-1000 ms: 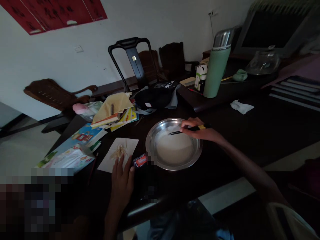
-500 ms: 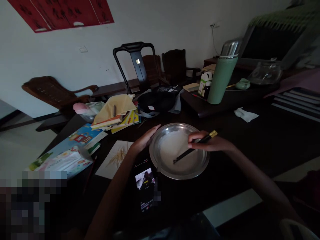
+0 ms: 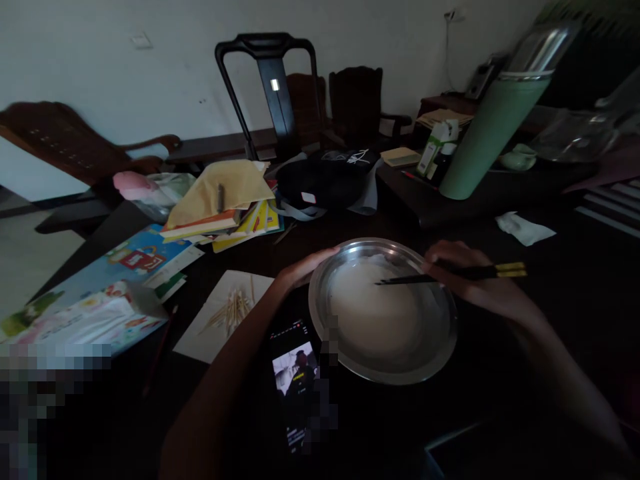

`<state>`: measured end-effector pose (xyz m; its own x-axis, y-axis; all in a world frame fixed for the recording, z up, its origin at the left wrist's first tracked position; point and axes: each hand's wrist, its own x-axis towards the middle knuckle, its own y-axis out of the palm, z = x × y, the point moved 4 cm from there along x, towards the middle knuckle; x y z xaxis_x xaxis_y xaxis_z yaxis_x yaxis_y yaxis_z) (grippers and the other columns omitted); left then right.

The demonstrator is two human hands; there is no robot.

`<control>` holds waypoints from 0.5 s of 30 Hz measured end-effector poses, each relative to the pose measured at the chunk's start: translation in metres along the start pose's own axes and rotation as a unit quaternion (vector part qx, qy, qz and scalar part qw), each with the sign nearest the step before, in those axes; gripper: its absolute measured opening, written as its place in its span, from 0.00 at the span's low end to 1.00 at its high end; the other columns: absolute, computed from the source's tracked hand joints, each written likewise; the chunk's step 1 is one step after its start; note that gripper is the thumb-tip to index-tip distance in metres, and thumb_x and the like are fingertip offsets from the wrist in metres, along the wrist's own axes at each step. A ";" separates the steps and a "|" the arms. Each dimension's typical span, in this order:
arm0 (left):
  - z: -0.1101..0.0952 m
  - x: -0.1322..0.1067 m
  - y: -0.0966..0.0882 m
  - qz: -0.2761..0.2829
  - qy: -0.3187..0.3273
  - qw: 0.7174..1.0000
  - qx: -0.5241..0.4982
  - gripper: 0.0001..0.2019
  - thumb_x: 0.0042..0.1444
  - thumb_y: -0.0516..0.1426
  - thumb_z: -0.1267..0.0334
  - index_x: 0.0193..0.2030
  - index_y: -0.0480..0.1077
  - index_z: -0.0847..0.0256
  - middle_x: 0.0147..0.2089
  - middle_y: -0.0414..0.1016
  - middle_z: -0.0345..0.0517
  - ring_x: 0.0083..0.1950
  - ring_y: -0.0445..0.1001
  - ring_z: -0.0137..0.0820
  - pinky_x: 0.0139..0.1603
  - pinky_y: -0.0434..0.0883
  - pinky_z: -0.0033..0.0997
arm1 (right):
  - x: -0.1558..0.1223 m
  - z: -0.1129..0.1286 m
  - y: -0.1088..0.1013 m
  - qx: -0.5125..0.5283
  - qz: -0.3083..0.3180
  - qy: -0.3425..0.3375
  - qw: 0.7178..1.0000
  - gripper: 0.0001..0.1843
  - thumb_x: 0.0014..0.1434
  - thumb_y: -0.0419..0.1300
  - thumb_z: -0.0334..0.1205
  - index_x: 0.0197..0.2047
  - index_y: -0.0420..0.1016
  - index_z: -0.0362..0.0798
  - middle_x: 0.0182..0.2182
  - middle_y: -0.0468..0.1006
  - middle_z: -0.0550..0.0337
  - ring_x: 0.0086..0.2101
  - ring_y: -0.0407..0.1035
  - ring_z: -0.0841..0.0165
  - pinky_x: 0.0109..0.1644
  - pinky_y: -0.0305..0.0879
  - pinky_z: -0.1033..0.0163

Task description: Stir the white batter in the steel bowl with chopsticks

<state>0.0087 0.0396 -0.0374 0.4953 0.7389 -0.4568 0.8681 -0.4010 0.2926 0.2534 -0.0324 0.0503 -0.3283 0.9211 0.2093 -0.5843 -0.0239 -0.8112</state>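
Past the right hand (image 3: 463, 270), fingers clasping chopsticks (image 3: 413, 279), cloudy liquid (image 3: 370, 313) already sits in a bowl (image 3: 443, 327), left hand (image 3: 306, 267) outstretched at its rim (remaining stirring, if any, unclear).

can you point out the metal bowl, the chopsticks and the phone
Metal bowl (image 3: 400, 378): head view, on its near rim.
Chopsticks (image 3: 406, 280): head view, on the dark shafts, between the tips and the holding hand (image 3: 457, 267).
Phone (image 3: 296, 373): head view, on the lit screen.

Green flask (image 3: 497, 137); black bag (image 3: 325, 180) beside books (image 3: 250, 230); crumpled tissue (image 3: 525, 229)
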 end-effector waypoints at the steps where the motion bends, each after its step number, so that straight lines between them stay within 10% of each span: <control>1: 0.001 0.000 0.001 0.005 -0.005 1.000 -0.004 0.17 0.52 0.56 0.52 0.38 0.76 0.64 0.30 0.79 0.48 0.32 0.74 0.34 0.42 0.68 0.34 | -0.002 0.000 -0.005 -0.002 0.009 0.004 1.000 0.13 0.58 0.51 0.50 0.30 0.67 0.51 0.29 0.71 0.61 0.34 0.66 0.66 0.41 0.61 0.55; 9: -0.006 -0.007 0.009 0.019 0.007 1.000 -0.013 0.13 0.54 0.55 0.57 0.35 0.77 0.62 0.29 0.78 0.45 0.39 0.74 0.36 0.46 0.65 0.33 | -0.011 0.012 0.004 0.100 0.180 -0.094 0.974 0.03 0.56 0.56 0.41 0.31 0.67 0.53 0.32 0.71 0.61 0.36 0.68 0.68 0.38 0.66 0.60; 15: -0.004 -0.004 0.008 0.029 -0.018 0.999 -0.023 0.15 0.55 0.54 0.56 0.39 0.77 0.62 0.28 0.77 0.45 0.39 0.74 0.37 0.46 0.65 0.34 | -0.003 0.009 0.028 0.056 0.099 -0.044 0.993 0.05 0.54 0.59 0.43 0.35 0.69 0.54 0.36 0.72 0.61 0.39 0.68 0.67 0.43 0.64 0.58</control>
<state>0.0136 0.0356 -0.0294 0.5471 0.6942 -0.4677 0.8354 -0.4175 0.3576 0.2315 -0.0390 0.0320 -0.5053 0.8569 0.1021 -0.5784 -0.2485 -0.7770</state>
